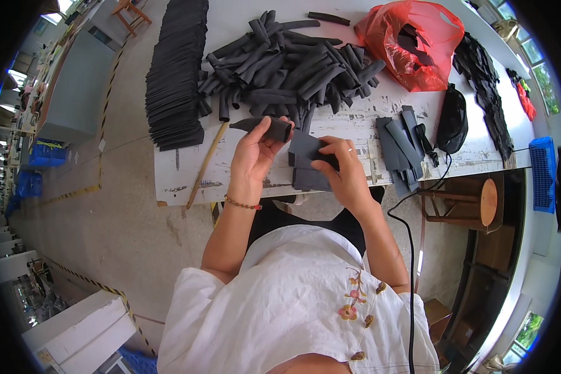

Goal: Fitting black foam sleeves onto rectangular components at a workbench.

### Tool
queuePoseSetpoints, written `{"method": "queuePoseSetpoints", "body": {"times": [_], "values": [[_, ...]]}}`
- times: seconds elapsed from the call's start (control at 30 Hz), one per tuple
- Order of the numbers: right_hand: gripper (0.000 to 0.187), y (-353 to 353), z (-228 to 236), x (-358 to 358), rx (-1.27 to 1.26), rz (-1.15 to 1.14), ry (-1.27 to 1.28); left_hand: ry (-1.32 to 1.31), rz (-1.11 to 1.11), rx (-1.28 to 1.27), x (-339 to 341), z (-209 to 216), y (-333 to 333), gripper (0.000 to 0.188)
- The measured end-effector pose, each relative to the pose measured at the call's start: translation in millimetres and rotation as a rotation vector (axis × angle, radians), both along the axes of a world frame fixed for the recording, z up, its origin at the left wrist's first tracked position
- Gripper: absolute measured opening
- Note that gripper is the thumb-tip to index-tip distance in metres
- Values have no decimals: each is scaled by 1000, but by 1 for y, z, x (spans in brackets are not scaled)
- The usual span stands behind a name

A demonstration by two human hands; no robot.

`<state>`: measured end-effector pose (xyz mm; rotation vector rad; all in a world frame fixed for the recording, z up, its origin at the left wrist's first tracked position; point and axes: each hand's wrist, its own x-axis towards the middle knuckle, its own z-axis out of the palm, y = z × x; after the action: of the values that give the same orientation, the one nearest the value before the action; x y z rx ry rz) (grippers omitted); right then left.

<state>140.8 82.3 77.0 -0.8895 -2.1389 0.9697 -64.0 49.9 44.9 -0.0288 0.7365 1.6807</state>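
Note:
Near the front edge of the white table (168,171), my left hand (249,156) is closed round a dark grey tube (275,129) of soft-looking sheet material, its open end facing right. My right hand (349,171) pinches flat dark grey pieces (306,147) between thumb and fingers, just right of the tube. Other flat pieces lie under that hand, at the table edge. Beyond both hands spreads a loose heap of similar dark tubes (293,68). A long, tightly layered row of dark flat pieces (176,81) runs along the left side.
A wooden stick (207,163) lies left of my left hand. Rightward are loose flat strips (397,146), a black pouch (452,118), a red plastic bag (411,37) with dark pieces, and a black cable (411,249). A wooden stool (487,202) stands beside the table.

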Motion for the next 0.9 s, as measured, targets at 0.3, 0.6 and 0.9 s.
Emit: {"method": "queuePoseSetpoints", "body": {"times": [0.3,0.6,0.9], "values": [[27,-4,9,-4,106,-51,57,-23,-4,3,0,1,-2,26],[33,8,9,-11,472,-37,-51,46,-74,10,-1,1,-4,24],[31,14,17,-13,661,-35,-151,77,-111,-31,-1,-1,-6,26]]}}
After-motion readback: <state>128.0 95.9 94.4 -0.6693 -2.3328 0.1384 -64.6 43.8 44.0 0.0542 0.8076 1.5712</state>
